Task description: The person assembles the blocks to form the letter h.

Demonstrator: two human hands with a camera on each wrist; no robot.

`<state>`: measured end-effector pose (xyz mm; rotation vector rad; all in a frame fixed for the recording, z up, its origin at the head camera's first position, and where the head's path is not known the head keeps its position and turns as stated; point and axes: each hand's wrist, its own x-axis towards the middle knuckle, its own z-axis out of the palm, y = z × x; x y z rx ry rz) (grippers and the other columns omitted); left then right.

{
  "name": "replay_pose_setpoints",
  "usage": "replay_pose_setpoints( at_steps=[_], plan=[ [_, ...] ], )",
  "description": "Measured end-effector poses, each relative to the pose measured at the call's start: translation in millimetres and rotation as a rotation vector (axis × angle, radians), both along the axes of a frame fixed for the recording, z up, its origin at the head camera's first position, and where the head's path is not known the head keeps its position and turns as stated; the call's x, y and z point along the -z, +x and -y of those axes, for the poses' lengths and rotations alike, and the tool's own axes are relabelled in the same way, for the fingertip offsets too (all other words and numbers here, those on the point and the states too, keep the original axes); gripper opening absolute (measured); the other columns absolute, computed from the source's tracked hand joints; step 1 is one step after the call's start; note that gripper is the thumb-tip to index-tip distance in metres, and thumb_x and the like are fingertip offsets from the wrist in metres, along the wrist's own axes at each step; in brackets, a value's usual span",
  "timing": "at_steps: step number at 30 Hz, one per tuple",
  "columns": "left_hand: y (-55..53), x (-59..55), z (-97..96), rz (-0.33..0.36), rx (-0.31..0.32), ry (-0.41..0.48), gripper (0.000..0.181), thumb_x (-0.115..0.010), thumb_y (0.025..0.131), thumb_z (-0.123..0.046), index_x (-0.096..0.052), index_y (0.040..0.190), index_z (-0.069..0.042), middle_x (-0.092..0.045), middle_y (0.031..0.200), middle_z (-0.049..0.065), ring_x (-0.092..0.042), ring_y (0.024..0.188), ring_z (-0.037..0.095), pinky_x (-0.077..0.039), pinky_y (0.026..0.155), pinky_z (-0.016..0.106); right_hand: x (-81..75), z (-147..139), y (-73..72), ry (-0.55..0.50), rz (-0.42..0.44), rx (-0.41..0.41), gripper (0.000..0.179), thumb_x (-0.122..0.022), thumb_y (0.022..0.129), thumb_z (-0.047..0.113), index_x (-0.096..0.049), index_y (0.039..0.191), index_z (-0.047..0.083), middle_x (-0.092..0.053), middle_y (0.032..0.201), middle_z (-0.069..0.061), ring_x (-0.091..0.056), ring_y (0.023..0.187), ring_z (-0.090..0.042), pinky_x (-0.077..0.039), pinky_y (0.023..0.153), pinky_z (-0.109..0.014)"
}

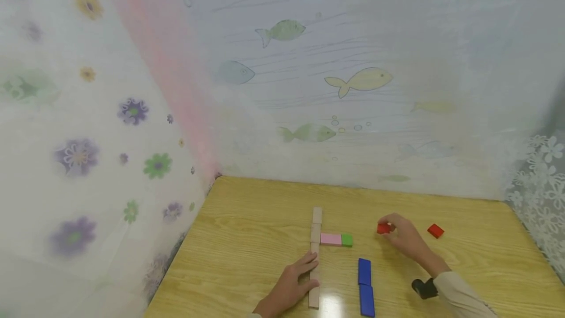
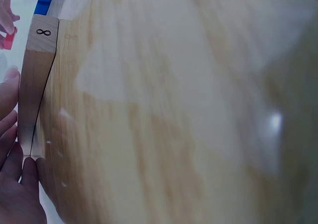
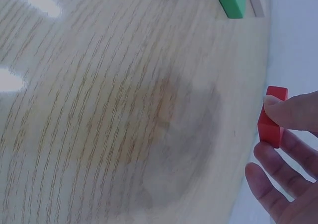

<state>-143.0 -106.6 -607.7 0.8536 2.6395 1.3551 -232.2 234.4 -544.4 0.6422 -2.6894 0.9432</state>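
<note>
A line of plain wooden blocks (image 1: 314,299) runs away from me on the table, with a pink block (image 1: 331,239) and a green block (image 1: 347,240) branching off to its right. My left hand (image 1: 289,286) rests on the near part of the line, fingers reaching across it and thumb closer to me. In the left wrist view its fingers lie along a wooden block (image 2: 39,75) with a figure 8 on its end. My right hand (image 1: 403,237) pinches a red block (image 3: 271,117) between thumb and fingers, to the right of the green block.
Two blue blocks (image 1: 366,301) lie end to end right of the wooden line. Another red piece (image 1: 435,230) lies beyond my right hand. A black wrist-worn device (image 1: 424,288) sits by the right sleeve. Patterned walls (image 1: 353,161) border the table's back and left.
</note>
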Motion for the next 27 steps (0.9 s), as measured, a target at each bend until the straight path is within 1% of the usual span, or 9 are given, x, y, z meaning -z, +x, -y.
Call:
replay_pose_setpoints(
  at_steps=[3,6,10,13,16,20,23,27],
  plan=[
    [-0.4,-0.2,-0.1,-0.002,-0.001,-0.006,0.053,-0.060,0.092,-0.033,-0.051,0.134,-0.002,-0.039,0.146,0.009,-0.034,0.135,0.026,-0.035,0.107,0.040,-0.6,3,0.8,-0.003,-0.007,-0.006,0.027,-0.074,0.073,-0.010,-0.066,0.096,0.001,-0.064,0.092,-0.006,-0.056,0.075,-0.020,-0.052,0.063,-0.038],
    [-0.3,-1.7,0.0,0.013,0.000,-0.005,0.053,-0.060,0.092,-0.032,-0.051,0.134,-0.001,-0.039,0.147,0.009,-0.033,0.136,0.026,-0.034,0.107,0.040,-1.5,7,2.5,-0.006,-0.010,-0.014,0.027,-0.073,0.073,-0.012,-0.066,0.096,0.001,-0.064,0.091,-0.006,-0.057,0.076,-0.020,-0.053,0.064,-0.038],
    [-0.4,-3.2,-0.2,0.027,0.007,0.007,0.054,-0.059,0.092,-0.032,-0.050,0.134,0.000,-0.039,0.147,0.009,-0.033,0.136,0.028,-0.035,0.107,0.040,-4.0,11,5.8,-0.012,0.014,-0.030,0.027,-0.072,0.073,-0.012,-0.066,0.096,0.001,-0.063,0.092,-0.005,-0.057,0.076,-0.020,-0.053,0.064,-0.038],
    [-0.9,-3.3,-0.7,0.024,0.012,0.014,0.054,-0.058,0.093,-0.033,-0.050,0.134,0.001,-0.039,0.146,0.011,-0.033,0.135,0.029,-0.035,0.106,0.040,-4.7,14,7.6,-0.016,0.041,-0.035,0.026,-0.071,0.074,-0.012,-0.066,0.096,0.001,-0.063,0.092,-0.005,-0.056,0.077,-0.020,-0.052,0.064,-0.037],
    [-1.2,-2.4,-0.9,0.015,0.014,0.019,0.053,-0.059,0.093,-0.032,-0.050,0.134,0.002,-0.040,0.146,0.011,-0.034,0.135,0.030,-0.036,0.106,0.040,-2.0,16,8.7,-0.005,0.061,-0.030,0.027,-0.072,0.074,-0.011,-0.066,0.097,0.002,-0.063,0.093,-0.005,-0.056,0.078,-0.020,-0.052,0.065,-0.035],
    [-1.2,-1.6,-0.6,0.006,0.016,0.025,0.053,-0.060,0.093,-0.030,-0.050,0.133,0.002,-0.040,0.146,0.012,-0.034,0.135,0.030,-0.036,0.106,0.040,2.6,18,9.3,0.005,0.053,-0.037,0.027,-0.073,0.074,-0.009,-0.066,0.098,0.002,-0.063,0.094,-0.005,-0.056,0.078,-0.020,-0.053,0.065,-0.035],
    [-1.1,-1.8,-0.6,0.015,0.014,0.030,0.053,-0.061,0.092,-0.029,-0.050,0.133,0.002,-0.040,0.146,0.011,-0.033,0.135,0.029,-0.035,0.107,0.040,5.3,19,9.0,0.002,0.035,-0.052,0.027,-0.074,0.074,-0.008,-0.066,0.097,0.002,-0.063,0.093,-0.004,-0.057,0.078,-0.019,-0.053,0.065,-0.036],
    [0.2,-2.5,-1.3,0.025,0.007,0.025,0.053,-0.061,0.092,-0.030,-0.051,0.133,0.001,-0.040,0.146,0.010,-0.033,0.135,0.029,-0.035,0.107,0.041,8.5,23,8.7,0.003,0.027,-0.066,0.027,-0.074,0.073,-0.009,-0.066,0.096,0.004,-0.063,0.092,-0.003,-0.057,0.078,-0.018,-0.054,0.066,-0.034]
  ],
)
